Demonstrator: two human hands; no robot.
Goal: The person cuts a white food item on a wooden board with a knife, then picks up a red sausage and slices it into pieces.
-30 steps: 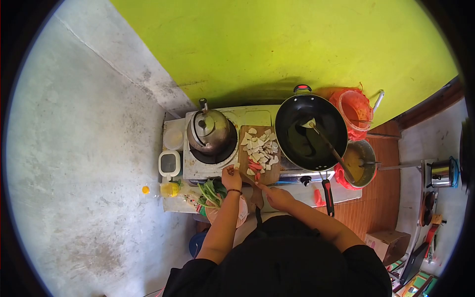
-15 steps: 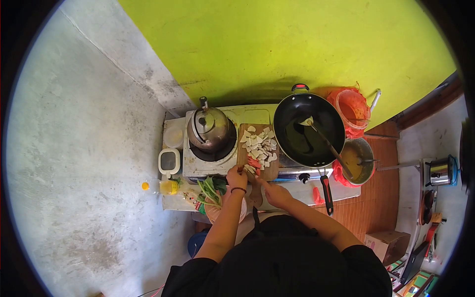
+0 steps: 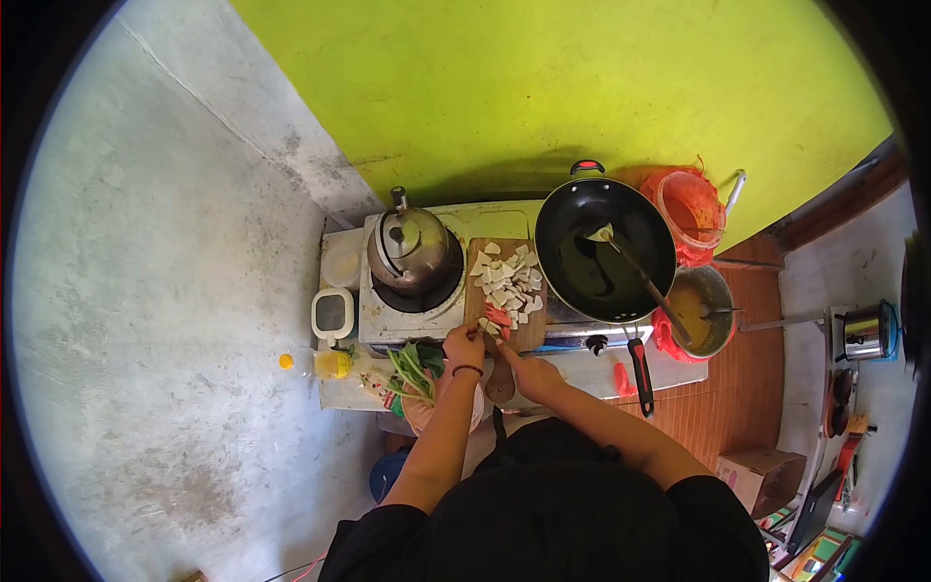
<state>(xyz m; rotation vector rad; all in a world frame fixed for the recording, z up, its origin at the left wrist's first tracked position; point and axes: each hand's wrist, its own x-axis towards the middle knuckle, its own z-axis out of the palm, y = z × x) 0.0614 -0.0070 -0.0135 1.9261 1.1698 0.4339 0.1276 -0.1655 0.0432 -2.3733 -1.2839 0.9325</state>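
A wooden cutting board (image 3: pixel 531 338) lies across the stove front, its handle pointing at me. On its far half is a heap of pale cut pieces (image 3: pixel 506 281). Some red slices (image 3: pixel 499 316) lie just nearer. My left hand (image 3: pixel 463 347) is closed at the board's near left edge, with fingertips against a few pale pieces (image 3: pixel 488 328). My right hand (image 3: pixel 535 376) is closed around a knife (image 3: pixel 490 343), whose dark blade sits beside the left fingertips. Most of the knife handle is hidden by the hand.
A metal kettle (image 3: pixel 412 254) stands on the left burner. On the right is a black wok (image 3: pixel 572 228) with a spatula (image 3: pixel 635 267). Beyond are a pot of yellowish liquid (image 3: pixel 690 308) and a red bucket (image 3: pixel 690 206). Leafy greens (image 3: pixel 415 371) and a bottle (image 3: pixel 332 365) are front left.
Both hands stay at the near end of the board, with only a slight shift of the right hand and blade. The whole view has moved up a little.
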